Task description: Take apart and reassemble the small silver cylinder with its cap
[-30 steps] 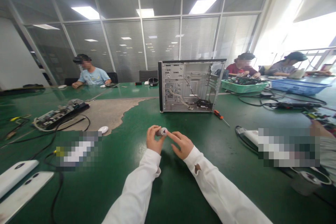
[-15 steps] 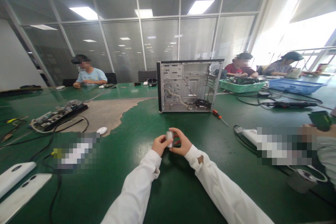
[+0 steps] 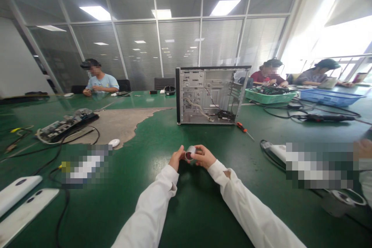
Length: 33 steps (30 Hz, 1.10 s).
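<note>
A small silver-grey ring that looks like a roll of tape is held just above the green table, tilted so that its hollow, reddish-brown inside faces me. My right hand is closed on its right side, thumb in front and fingers over the top. On the other side, my left hand has its thumb raised off the roll, while its fingers, partly hidden, hold the roll's left edge. Beyond the hands stands an open computer case with loose cables inside. An orange-handled screwdriver lies by its right corner.
Left are a stripped device with a cable, a round white object and white panels. A green basket, a blue basket and black cables lie right. Several people sit around the table.
The roll has turned from upright, side-on, to tilted with its opening towards me. My left thumb has lifted off it. My right hand has shifted its grip, thumb now across the front.
</note>
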Tool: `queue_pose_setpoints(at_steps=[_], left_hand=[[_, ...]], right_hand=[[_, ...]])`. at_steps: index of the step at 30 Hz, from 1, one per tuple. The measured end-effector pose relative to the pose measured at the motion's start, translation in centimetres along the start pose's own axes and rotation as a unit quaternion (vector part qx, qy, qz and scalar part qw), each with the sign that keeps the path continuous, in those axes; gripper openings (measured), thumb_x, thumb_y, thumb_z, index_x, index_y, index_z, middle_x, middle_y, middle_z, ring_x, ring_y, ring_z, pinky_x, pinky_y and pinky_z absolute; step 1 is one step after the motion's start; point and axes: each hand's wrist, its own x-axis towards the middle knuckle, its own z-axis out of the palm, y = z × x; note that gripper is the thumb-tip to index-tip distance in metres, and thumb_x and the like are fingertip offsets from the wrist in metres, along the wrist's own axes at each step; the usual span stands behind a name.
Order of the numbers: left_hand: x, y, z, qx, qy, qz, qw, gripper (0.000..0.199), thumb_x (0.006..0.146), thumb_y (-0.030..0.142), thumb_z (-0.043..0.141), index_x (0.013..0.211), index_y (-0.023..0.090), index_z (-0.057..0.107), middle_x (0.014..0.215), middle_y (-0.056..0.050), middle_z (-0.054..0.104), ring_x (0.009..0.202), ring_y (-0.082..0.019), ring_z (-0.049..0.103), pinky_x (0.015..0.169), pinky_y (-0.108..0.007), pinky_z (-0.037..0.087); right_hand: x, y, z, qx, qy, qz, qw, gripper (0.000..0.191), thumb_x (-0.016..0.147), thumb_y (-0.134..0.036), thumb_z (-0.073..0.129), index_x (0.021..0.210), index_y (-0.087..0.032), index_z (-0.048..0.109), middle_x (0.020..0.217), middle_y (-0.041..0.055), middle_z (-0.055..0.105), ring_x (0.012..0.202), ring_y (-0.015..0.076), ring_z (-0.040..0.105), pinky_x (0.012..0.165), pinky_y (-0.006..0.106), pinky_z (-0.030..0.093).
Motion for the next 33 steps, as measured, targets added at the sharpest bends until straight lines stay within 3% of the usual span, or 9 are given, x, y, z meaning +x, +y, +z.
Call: queue_pose_setpoints(at_steps=[5,9,16,33], left_hand=[[-0.2,0.1,0.1,0.012,-0.031,0.025,0.999,0.054,0.068,0.057,0.037,0.059,0.009,0.060,0.054,-0.006,0.059,0.052,-0.014,0.051,0.062,-0.029,0.038],[-0.7,0.5,0.4,0.031,-0.026,0.044,0.998,0.051,0.068,0.055,0.040,0.062,0.008,0.060,0.053,-0.005,0.058,0.052,-0.014,0.052,0.061,-0.029,0.038],[-1.3,1.3,0.8,0.103,-0.007,0.063,0.993,0.038,0.066,0.047,0.050,0.063,0.010,0.061,0.050,-0.002,0.056,0.053,-0.013,0.051,0.061,-0.026,0.038],[-0.8,0.6,0.4,0.146,-0.007,0.072,0.987,0.038,0.068,0.046,0.047,0.060,0.011,0.060,0.050,-0.002,0.057,0.052,-0.013,0.052,0.060,-0.026,0.039]], right_hand=[[-0.6,-0.6,0.1,0.114,0.003,0.067,0.991,0.043,0.055,-0.034,0.068,0.083,-0.018,0.040,0.065,0.0013,0.061,0.057,0.0144,0.060,0.039,0.017,0.035],[-0.9,-1.0,0.2,0.148,0.009,0.076,0.986,0.036,0.058,-0.031,0.067,0.081,-0.018,0.042,0.065,0.0019,0.062,0.059,0.0149,0.061,0.039,0.017,0.037],[-0.7,-0.8,0.2,0.133,0.023,0.084,0.987,0.035,0.059,-0.027,0.067,0.082,-0.018,0.041,0.061,0.0016,0.062,0.056,0.0134,0.061,0.039,0.016,0.039],[-0.5,-0.3,0.1,0.122,0.014,0.078,0.989,0.033,0.061,-0.026,0.066,0.081,-0.017,0.042,0.061,0.0030,0.063,0.056,0.0134,0.061,0.039,0.016,0.041]])
